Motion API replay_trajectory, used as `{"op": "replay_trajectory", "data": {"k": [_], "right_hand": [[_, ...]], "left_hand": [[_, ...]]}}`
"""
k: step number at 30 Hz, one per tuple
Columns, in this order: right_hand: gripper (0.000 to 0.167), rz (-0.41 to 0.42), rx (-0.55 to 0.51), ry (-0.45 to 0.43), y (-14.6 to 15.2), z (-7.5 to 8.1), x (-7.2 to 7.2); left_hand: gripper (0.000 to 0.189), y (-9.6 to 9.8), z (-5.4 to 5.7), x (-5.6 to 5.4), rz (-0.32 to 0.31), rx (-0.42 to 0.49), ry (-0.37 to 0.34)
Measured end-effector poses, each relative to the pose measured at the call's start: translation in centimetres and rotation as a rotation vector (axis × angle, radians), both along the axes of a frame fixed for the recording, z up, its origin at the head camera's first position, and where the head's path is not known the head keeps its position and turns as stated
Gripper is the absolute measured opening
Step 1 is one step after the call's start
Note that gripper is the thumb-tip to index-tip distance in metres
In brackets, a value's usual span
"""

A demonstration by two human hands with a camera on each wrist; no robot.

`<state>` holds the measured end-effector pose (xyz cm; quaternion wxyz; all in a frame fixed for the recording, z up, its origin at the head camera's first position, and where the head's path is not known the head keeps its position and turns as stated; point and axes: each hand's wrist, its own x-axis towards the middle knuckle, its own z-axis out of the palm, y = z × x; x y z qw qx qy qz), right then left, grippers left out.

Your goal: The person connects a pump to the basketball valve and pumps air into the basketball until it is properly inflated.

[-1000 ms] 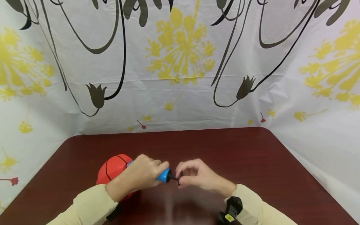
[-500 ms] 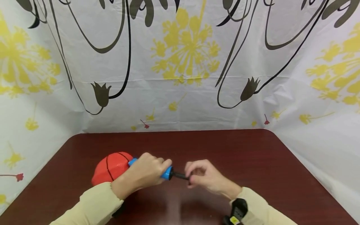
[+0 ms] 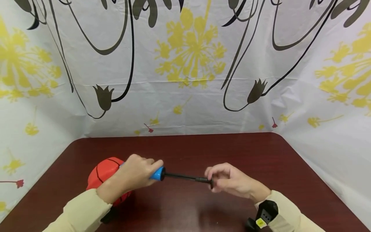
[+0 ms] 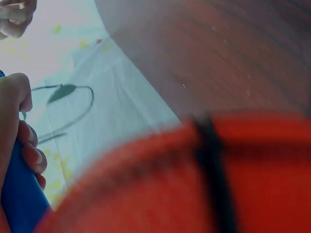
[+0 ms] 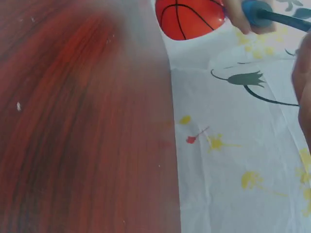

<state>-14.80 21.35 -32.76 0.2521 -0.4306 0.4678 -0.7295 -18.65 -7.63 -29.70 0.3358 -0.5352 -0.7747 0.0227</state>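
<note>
My left hand (image 3: pixel 139 170) grips the blue barrel of a hand pump (image 3: pixel 157 174), fingers wrapped round it. A long black rod (image 3: pixel 182 176) sticks out of the barrel's right end. At the rod's far end my right hand (image 3: pixel 229 180) pinches the small dark handle (image 3: pixel 212 183) between thumb and fingers. An orange-red ball (image 3: pixel 104 170) with black seam lines is at the barrel's left end, partly behind my left hand and forearm. Close up in the left wrist view, the same ball (image 4: pixel 160 184) is blurred, with the blue barrel (image 4: pixel 22 194) beside it. The pump's tip is hidden.
Both hands are over a dark red-brown table (image 3: pixel 179 151) with rounded far corners. A white sheet (image 3: pixel 185 112) with yellow flowers and grey stems hangs behind and along the sides. A black device (image 3: pixel 266 212) is strapped at my right wrist.
My right hand has moved right with the handle, drawing a longer length of rod out of the barrel. The left hand, barrel and ball have shifted somewhat to the left.
</note>
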Motion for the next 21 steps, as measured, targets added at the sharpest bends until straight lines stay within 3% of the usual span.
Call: {"op": "replay_trajectory", "data": {"k": [2,5,8,11,16,21], "right_hand": [[0.015,-0.013,-0.006,0.042,-0.4,0.0,0.0],[0.010,-0.098,-0.002,0.177,-2.5,0.0,-0.5],[0.015,-0.176,0.025,0.254,-4.3,0.1,-1.1],[0.015,-0.192,0.067,0.242,-4.6,0.0,-1.1],[0.014,-0.094,0.072,0.196,-2.6,-0.2,-0.4],[0.020,0.028,-0.023,0.063,0.3,-0.1,0.0]], "left_hand": [[0.034,0.4,0.1,0.1,-0.006,0.006,-0.002],[0.029,1.8,0.0,0.4,-0.039,0.021,-0.031],[0.030,2.9,0.0,0.8,-0.053,0.027,-0.034],[0.031,3.3,-0.2,0.9,-0.067,0.016,-0.019],[0.030,2.9,-0.6,0.8,-0.103,-0.019,-0.008],[0.036,1.2,-0.1,0.5,-0.037,-0.012,-0.006]]}}
